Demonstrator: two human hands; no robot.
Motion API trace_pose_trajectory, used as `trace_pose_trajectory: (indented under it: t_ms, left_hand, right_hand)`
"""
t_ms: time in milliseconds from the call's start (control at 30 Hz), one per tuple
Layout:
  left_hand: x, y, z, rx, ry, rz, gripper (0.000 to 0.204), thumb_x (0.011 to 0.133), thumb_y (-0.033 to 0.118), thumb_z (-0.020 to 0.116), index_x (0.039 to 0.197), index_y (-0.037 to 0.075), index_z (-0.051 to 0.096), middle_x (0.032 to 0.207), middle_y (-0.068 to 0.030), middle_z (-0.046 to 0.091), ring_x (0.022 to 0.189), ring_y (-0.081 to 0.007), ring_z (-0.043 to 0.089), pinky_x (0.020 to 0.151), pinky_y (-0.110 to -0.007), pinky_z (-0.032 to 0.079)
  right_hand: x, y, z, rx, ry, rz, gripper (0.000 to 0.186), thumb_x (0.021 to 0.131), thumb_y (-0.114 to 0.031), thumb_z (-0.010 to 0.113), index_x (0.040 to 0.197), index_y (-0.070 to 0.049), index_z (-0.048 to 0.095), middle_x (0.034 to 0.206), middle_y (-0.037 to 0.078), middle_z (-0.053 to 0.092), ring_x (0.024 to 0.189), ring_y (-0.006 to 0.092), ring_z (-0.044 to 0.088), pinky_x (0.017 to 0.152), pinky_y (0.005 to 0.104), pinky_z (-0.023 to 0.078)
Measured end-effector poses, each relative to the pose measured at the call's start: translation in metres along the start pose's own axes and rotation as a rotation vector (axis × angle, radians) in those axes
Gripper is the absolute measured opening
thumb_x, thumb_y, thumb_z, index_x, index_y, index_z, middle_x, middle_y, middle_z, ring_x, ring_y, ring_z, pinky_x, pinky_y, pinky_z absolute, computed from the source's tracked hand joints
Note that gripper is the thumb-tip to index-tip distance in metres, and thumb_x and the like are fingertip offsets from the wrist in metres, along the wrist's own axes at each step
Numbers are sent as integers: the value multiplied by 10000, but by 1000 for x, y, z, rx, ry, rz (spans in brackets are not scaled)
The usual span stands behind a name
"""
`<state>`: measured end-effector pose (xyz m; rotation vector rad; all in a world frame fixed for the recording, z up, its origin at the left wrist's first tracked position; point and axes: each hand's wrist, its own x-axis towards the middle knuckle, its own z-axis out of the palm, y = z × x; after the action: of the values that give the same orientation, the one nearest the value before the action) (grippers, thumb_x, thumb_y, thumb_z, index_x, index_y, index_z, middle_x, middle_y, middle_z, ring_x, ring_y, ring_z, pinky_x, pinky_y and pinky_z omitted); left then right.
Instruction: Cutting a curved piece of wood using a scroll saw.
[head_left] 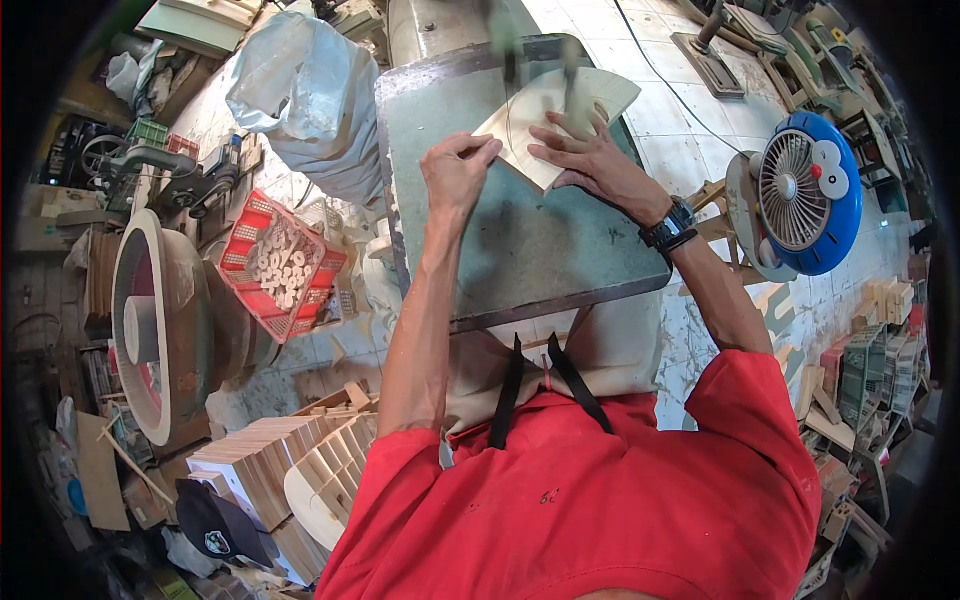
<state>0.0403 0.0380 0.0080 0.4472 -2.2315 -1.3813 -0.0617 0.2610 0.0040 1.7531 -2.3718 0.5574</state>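
Note:
A pale wooden board (pixel 590 105) with one curved edge lies on the dark table (pixel 540 260) of a machine. At the board's left corner, my left hand (pixel 455 175) pinches its edge between thumb and fingers. My right hand (pixel 600 165) lies over the near right part of the board, fingers spread on the wood and a dark watch on the wrist. Between the hands a thin dark line runs on the board. Above it hang blurred greenish machine parts (pixel 507 50), too smeared to make out.
At left stand a whitish plastic sack (pixel 305 100), a red basket (pixel 240 250) of small pale pieces and a round-rimmed machine (pixel 140 330). Stacked wooden blocks (pixel 265 460) and a dark cap (pixel 215 525) are lower left. A blue fan (pixel 835 195) stands at right, near a cable (pixel 672 85).

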Motion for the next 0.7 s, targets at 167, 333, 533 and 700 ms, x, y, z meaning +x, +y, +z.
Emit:
trace_pose_trajectory:
  t_ms: [167, 333, 533, 700]
  left_hand:
    - [8, -2, -2, -77, -61, -160, 219, 827, 187, 839, 993, 48, 808, 828, -34, 771, 729, -78, 670, 708, -228, 534]
    - [9, -1, -4, -31, -80, -120, 224, 827, 188, 839, 995, 43, 807, 814, -35, 765, 725, -76, 668, 684, -220, 527]
    - [11, -2, -4, -40, -91, -153, 225, 824, 184, 838, 999, 46, 807, 815, -38, 761, 721, -71, 658, 686, -220, 524]
    - [16, -5, -3, 38, -96, -117, 357, 807, 246, 852, 1102, 57, 783, 846, -51, 764, 746, -91, 668, 717, -239, 534]
  right_hand:
    - [1, 0, 1, -16, 8, -3, 599, 910, -444, 553, 1489, -305, 492, 1582, -72, 427, 1471, 192, 352, 1202, 633, 142]
    - [0, 0, 2, -7, 11, 8, 591, 919, -440, 559, 1489, -298, 493, 1577, -58, 438, 1468, 192, 357, 1194, 634, 152]
    - [2, -3, 0, -23, 28, -2, 591, 918, -439, 563, 1488, -299, 495, 1574, -60, 442, 1464, 195, 365, 1190, 630, 163]
    - [1, -1, 1, -41, 23, 11, 591, 917, -437, 564, 1488, -301, 494, 1574, -60, 440, 1465, 197, 364, 1195, 633, 163]
